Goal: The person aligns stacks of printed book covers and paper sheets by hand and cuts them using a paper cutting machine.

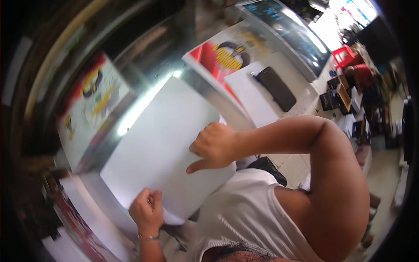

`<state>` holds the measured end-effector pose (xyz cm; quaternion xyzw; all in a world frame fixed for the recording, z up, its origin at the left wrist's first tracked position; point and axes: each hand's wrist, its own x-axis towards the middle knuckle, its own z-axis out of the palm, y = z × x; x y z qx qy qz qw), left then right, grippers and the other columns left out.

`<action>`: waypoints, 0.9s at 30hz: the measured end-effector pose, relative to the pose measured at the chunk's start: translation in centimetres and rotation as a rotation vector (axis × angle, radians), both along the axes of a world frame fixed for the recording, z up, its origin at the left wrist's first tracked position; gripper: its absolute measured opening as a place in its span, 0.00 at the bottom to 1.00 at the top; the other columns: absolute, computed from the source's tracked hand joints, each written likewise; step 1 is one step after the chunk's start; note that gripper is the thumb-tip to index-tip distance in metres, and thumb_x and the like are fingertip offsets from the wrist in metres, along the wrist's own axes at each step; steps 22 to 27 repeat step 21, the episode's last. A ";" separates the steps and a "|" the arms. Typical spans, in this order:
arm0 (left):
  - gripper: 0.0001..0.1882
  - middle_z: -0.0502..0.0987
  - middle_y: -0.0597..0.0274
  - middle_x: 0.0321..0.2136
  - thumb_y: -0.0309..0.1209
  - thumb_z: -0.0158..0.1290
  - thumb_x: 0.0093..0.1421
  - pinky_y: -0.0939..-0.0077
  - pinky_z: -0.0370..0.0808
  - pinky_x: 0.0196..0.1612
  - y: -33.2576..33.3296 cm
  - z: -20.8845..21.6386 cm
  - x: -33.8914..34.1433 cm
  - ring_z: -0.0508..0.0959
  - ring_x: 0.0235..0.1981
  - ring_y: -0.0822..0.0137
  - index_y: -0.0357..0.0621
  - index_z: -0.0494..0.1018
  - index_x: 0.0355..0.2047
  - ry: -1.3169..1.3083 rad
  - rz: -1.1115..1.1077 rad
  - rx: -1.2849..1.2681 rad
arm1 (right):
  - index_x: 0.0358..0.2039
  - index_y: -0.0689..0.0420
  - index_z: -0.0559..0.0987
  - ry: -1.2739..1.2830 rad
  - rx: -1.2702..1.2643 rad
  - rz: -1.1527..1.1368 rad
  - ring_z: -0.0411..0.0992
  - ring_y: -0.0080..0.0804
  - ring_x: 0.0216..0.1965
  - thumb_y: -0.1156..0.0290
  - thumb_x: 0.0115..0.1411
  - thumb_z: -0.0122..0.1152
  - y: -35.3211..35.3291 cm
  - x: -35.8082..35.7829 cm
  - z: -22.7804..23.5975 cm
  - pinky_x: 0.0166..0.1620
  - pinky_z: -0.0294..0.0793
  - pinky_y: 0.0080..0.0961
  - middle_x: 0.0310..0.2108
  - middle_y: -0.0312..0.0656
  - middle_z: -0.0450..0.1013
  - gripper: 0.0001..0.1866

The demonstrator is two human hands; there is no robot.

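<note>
A large blank white sheet lies slanted in front of me on a shiny counter. Its lower left corner is by my left hand, whose fingers are curled in with the thumb against them at the sheet's edge. Across the sheet's right part reaches my right hand, palm down and over its surface. The fingers of that hand are bent under, while the thumb sticks out toward the lower left. Whatever might be under those fingers is hidden.
Beyond the sheet, a black phone rests on white paper beside a red and white printed panel. A similar panel stands at left. A dark glass-topped case is farther off. Small boxes and a red stool are at right.
</note>
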<state>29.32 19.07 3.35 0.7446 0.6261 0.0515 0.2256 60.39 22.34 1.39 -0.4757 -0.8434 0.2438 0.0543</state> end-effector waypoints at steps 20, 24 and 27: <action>0.26 0.63 0.57 0.13 0.43 0.55 0.67 0.62 0.59 0.21 -0.6 -3.7 -3.7 0.65 0.16 0.54 0.39 0.63 0.17 -0.178 0.176 -0.054 | 0.18 0.56 0.73 0.099 -0.122 -0.162 0.69 0.47 0.18 0.56 0.60 0.68 1.4 -0.7 -0.9 0.27 0.68 0.39 0.14 0.42 0.69 0.21; 0.26 0.63 0.57 0.13 0.43 0.55 0.67 0.62 0.59 0.21 -0.7 -3.9 -3.8 0.65 0.16 0.54 0.39 0.63 0.17 -0.181 0.185 -0.043 | 0.19 0.56 0.73 0.084 -0.137 -0.164 0.69 0.47 0.19 0.56 0.59 0.68 1.4 -0.8 -0.8 0.27 0.68 0.38 0.14 0.42 0.70 0.21; 0.26 0.63 0.57 0.13 0.43 0.55 0.67 0.62 0.59 0.21 -0.7 -3.9 -3.8 0.65 0.16 0.54 0.39 0.63 0.17 -0.181 0.185 -0.043 | 0.19 0.56 0.73 0.084 -0.137 -0.164 0.69 0.47 0.19 0.56 0.59 0.68 1.4 -0.8 -0.8 0.27 0.68 0.38 0.14 0.42 0.70 0.21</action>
